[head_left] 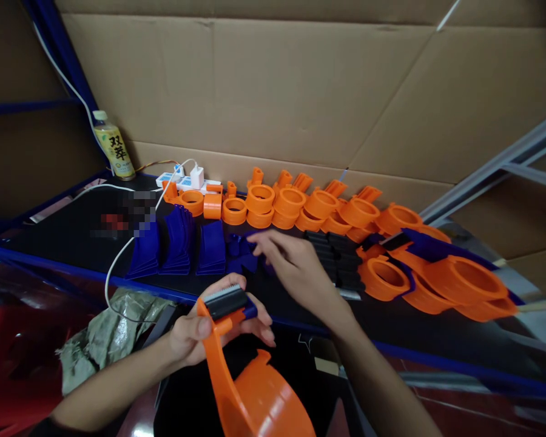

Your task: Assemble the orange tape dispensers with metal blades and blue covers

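Observation:
My left hand [188, 334] is wrapped round the head of an orange tape dispenser [273, 397] in front of the table edge. The dispenser's head carries a black roller [227, 303], a toothed metal blade and a dark blue part. My right hand [295, 261] reaches over the table with its fingers stretched out and apart. Its fingertips are close to a pile of small blue plastic parts [241, 258]; whether they touch one is hard to see. Left of that pile stand stacks of curved blue plates [212, 246]. Black rollers [341, 255] lie in rows just beyond my right wrist.
Several orange dispenser bodies [291, 203] stand stacked along the cardboard wall [277, 91]. More dispensers with blue parts [468, 282] lie at the right. A drink bottle [114, 145], a power strip [198, 182] and a white cable [113, 267] are at the left.

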Demonstrator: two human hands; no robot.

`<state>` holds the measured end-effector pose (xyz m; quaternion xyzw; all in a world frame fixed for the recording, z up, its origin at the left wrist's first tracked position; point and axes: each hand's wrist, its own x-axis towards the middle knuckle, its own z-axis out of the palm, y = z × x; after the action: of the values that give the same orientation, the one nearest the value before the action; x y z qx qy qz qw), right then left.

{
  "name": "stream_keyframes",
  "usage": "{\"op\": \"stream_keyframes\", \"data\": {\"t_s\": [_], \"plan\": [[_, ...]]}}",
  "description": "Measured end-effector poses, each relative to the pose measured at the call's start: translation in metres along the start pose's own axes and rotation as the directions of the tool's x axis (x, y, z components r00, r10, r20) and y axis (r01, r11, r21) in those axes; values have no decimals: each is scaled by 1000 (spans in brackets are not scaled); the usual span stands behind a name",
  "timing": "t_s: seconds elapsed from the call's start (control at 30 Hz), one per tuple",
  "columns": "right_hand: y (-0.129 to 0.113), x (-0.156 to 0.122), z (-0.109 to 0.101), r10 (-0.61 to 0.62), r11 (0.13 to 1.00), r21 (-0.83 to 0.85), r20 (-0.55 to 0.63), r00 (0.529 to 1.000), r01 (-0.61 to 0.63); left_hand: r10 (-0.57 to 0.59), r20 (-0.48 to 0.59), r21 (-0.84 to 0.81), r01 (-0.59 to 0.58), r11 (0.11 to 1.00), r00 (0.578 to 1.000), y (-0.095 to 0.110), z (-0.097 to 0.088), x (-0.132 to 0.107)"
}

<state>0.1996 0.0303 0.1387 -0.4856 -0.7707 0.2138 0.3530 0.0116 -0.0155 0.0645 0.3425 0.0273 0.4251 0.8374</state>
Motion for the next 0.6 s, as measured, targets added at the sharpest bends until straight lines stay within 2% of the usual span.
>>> {"op": "stream_keyframes", "data": {"t_s": [0.1,0.17,0.27,0.33,0.4,0.5,0.57,0.6], "plan": [[12,47,26,59,972,-232,76,995,-40,-30,124,-96,42,994,992,-9,-1,5],[16,69,45,101,940,-337,107,989,-59,-42,167,-134,65,989,985,-16,-4,7],[17,81,65,116,925,-374,121,986,-63,-58,117,-189,79,979,991,-18,-8,7],[19,82,71,113,927,-369,122,986,-61,-83,76,-243,99,965,994,-14,-6,6],[21,83,70,112,931,-358,112,987,-65,-139,76,-276,155,949,987,-8,-4,5],[22,88,57,101,943,-326,70,992,-73,-232,95,-257,249,934,968,-4,-4,3],[21,88,42,65,968,-243,-2,998,-63,-223,62,-262,231,937,973,-8,-6,4],[20,86,33,39,982,-183,-48,998,-48,-186,28,-280,186,942,982,-11,-7,5]]}}
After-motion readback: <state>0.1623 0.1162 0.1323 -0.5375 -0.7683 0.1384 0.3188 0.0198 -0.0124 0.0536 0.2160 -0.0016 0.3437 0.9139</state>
